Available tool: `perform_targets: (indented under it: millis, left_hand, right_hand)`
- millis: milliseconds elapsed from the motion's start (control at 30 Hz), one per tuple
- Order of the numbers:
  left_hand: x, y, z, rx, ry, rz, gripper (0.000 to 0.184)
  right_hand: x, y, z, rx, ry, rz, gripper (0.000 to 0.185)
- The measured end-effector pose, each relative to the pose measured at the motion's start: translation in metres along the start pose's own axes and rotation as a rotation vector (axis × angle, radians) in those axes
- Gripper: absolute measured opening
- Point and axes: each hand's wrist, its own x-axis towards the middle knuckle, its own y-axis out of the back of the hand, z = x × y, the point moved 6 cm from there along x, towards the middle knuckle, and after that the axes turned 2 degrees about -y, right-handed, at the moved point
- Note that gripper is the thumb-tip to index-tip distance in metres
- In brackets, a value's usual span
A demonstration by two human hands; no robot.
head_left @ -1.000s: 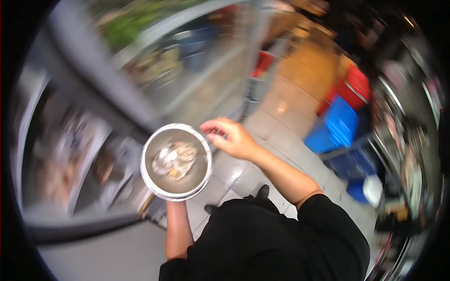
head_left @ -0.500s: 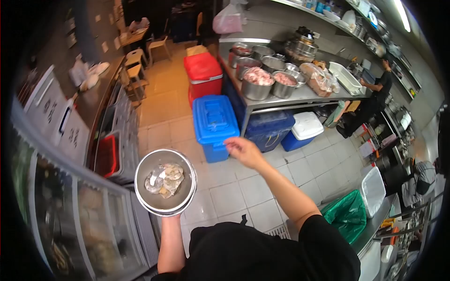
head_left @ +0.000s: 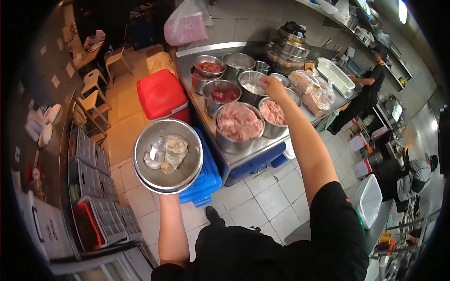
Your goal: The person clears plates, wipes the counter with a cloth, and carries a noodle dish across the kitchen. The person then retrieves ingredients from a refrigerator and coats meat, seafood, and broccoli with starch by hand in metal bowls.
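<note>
My left hand (head_left: 169, 198) holds a steel bowl (head_left: 142, 167) from underneath, its fingers hidden below. A second rim shows beneath, so two bowls seem stacked. Inside lie greyish, translucent pieces that look like raw shrimp (head_left: 174, 147), with some white bits. Over the counter, my right hand (head_left: 274, 88) is at the rim of a steel pot (head_left: 250, 99) with white contents (head_left: 253, 89). Its fingers are drawn together; whether anything is between them is too small to tell. Nearer to me stand a pot of pale pink meat (head_left: 239, 122) and another pot of meat (head_left: 273, 112).
More pots, one with dark red meat (head_left: 224, 96), crowd the steel counter (head_left: 225, 161). Bagged food (head_left: 309, 91) and a white basket (head_left: 335, 77) sit farther right. A red cooler (head_left: 161, 93) and blue bin (head_left: 206, 178) flank the counter. Another person (head_left: 370, 82) works beyond.
I have come closer to the counter. My right hand has gone from above the floor and blue bin to the pot with white contents. The bowl stays in my left hand.
</note>
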Motion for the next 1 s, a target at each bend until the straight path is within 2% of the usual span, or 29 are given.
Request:
perform_targets:
  millis: [67,100,133,167,200,333,367,400,533,600,633,667,733,800,867,933,967,1000]
  left_hand:
    - [0.013,0.027,0.002,0.001,-0.014,-0.020,0.057]
    - [0.020,0.042,0.002,-0.005,-0.027,-0.030,0.057]
    - [0.028,0.060,0.005,-0.009,-0.046,-0.035,0.057]
    - [0.021,0.036,0.008,0.013,-0.068,-0.027,0.057]
    - [0.029,0.045,0.011,0.013,-0.086,-0.023,0.057]
    - [0.056,0.062,-0.007,0.044,-0.156,0.048,0.057]
    - [0.066,0.060,-0.021,0.060,-0.183,0.080,0.057]
    - [0.043,0.037,-0.030,0.059,-0.218,0.112,0.057]
    - [0.052,0.040,-0.085,0.066,-0.313,0.168,0.057]
    - [0.055,0.031,-0.113,0.059,-0.359,0.178,0.057]
    - [0.046,0.015,-0.122,0.063,-0.394,0.191,0.057]
    - [0.051,0.011,-0.135,0.057,-0.409,0.191,0.057]
    - [0.057,-0.002,-0.158,0.051,-0.435,0.185,0.058]
    - [0.064,-0.012,-0.176,0.028,-0.441,0.168,0.058]
    - [0.062,-0.029,-0.184,-0.046,-0.440,0.144,0.060]
    - [0.074,-0.049,-0.202,-0.216,-0.412,0.096,0.061]
    - [0.079,-0.058,-0.210,-0.089,-0.469,0.137,0.060]
    - [0.085,-0.066,-0.217,-0.094,-0.487,0.134,0.060]
  right_hand:
    - [-0.001,-0.039,0.024,-0.049,-0.025,-0.087,0.027]
    - [0.005,-0.073,0.040,-0.131,0.085,-0.124,0.029]
    - [0.005,-0.101,0.062,-0.144,0.089,-0.112,0.029]
    - [0.022,-0.081,0.041,-0.269,0.147,-0.203,0.029]
    - [0.031,-0.102,0.046,-0.425,0.203,-0.279,0.030]
    - [0.078,-0.163,0.105,-0.608,0.362,-0.441,0.041]
    - [0.096,-0.200,0.133,-0.549,0.448,-0.748,0.044]
    - [0.096,-0.184,0.119,-0.535,0.486,-0.773,0.044]
    - [0.127,-0.225,0.167,-0.398,0.631,-0.661,0.039]
    - [0.127,-0.219,0.172,-0.382,0.474,-0.801,0.042]
    - [0.123,-0.210,0.151,-0.420,0.516,-0.903,0.045]
    - [0.125,-0.195,0.146,-0.420,0.539,-0.900,0.045]
    - [0.125,-0.150,0.138,-0.213,0.241,-1.008,0.047]
    - [0.136,-0.125,0.129,-0.151,0.322,-1.004,0.046]
    - [0.142,-0.092,0.100,0.046,0.289,-1.002,0.045]
    - [0.148,-0.045,0.070,0.113,0.369,-0.979,0.042]
    - [0.152,-0.024,0.052,0.156,0.395,-0.973,0.040]
    - [0.152,-0.004,0.032,0.196,0.422,-0.970,0.038]
